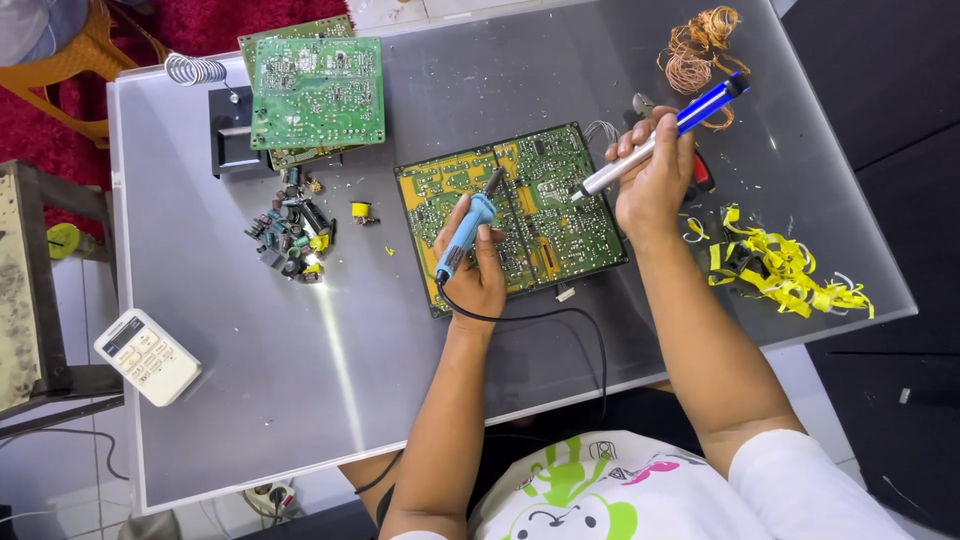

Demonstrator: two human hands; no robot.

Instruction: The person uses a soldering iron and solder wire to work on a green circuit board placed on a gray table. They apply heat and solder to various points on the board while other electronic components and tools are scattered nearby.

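Two tools gripped: our left hand (478, 272) clasps the soldering iron (468, 224), right hand (652, 180) the desoldering pump (660, 138) over the circuit board (510, 215) mid-bench; lingering heat could lift pads.

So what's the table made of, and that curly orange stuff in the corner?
The table looks like frosted glass or clear plastic: smooth, see-through, with a bright glare streak. The curly orange tangle looks like bare copper wire: thin, shiny, reddish-orange strands, though that's judged only by colour.
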